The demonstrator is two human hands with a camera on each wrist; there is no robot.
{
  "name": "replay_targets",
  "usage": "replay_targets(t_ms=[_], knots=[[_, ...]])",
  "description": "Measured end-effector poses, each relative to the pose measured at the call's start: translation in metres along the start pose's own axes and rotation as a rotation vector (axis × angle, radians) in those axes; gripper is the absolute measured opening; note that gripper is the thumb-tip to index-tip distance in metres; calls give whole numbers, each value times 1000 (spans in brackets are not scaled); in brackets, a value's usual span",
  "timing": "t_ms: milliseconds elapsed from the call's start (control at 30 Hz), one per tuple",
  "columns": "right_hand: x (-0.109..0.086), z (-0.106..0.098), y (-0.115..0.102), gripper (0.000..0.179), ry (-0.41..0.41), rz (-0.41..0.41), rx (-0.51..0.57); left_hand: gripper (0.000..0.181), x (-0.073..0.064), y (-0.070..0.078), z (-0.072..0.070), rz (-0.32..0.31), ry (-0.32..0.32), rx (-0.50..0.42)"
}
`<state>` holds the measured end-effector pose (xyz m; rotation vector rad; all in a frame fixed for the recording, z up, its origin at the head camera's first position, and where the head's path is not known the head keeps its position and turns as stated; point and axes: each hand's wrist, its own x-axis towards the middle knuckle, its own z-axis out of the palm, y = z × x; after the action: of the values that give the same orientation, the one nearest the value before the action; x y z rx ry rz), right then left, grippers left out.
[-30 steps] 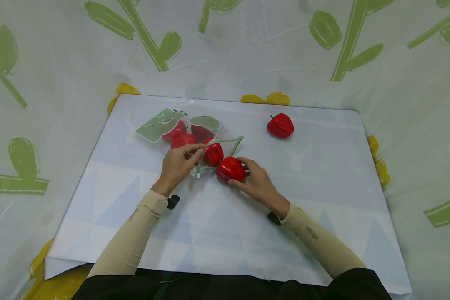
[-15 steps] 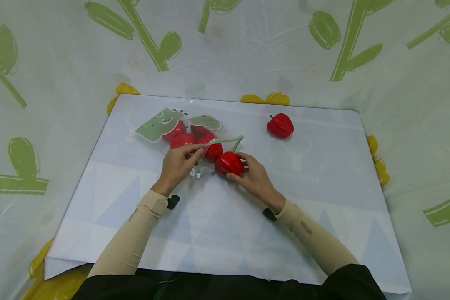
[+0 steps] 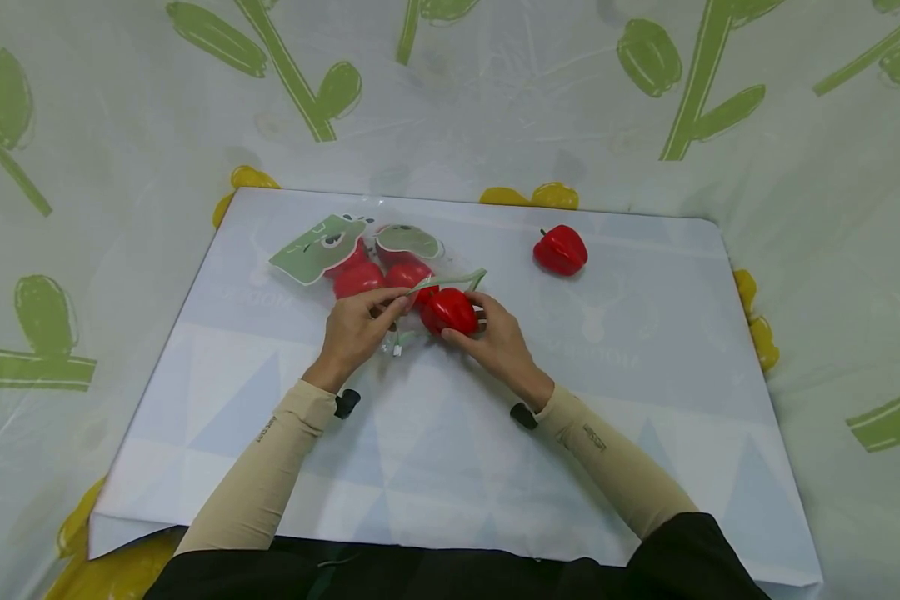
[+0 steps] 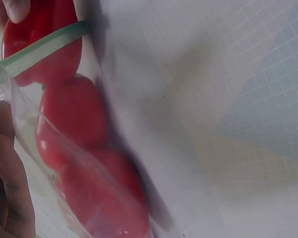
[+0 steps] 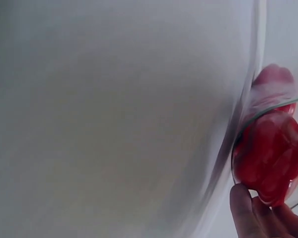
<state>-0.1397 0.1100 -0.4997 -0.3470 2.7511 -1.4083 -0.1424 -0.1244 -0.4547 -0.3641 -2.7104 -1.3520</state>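
Note:
A clear zip bag [image 3: 450,250] with a green printed label lies left of centre, several red bell peppers [image 4: 72,119] inside it. My left hand [image 3: 356,333] pinches the green-edged rim [image 4: 44,47] of its mouth between thumb and fingers. In my right hand [image 3: 501,340] is another red bell pepper [image 3: 450,311], gripped from the right side and partly within the open mouth. The right wrist view shows this held pepper [image 5: 270,153] crossing the bag's green edge, with fingertips around its outer end. Part of the bag's lower rim is hidden by the left hand.
One more red bell pepper [image 3: 561,251] sits by itself toward the back right of the table [image 3: 645,333]. The white cloth on the table has pale blue triangles. Behind the table hangs a sheet [image 3: 510,100] printed with green leaves.
My right hand has pushed its pepper left and away from me into the bag's mouth. The peppers inside have shifted farther back. The left hand stays in place on the rim.

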Motion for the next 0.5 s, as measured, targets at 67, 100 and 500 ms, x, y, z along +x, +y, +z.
replay_targets(t_ms=[67, 100, 500], knots=[[2, 2, 0, 76, 0, 10, 25, 29, 0, 0, 0, 10, 3, -4], [3, 2, -1, 75, 0, 15, 35, 29, 1, 1, 1, 17, 5, -7], [14, 11, -5, 74, 27, 41, 79, 25, 2, 0, 3, 67, 13, -4]])
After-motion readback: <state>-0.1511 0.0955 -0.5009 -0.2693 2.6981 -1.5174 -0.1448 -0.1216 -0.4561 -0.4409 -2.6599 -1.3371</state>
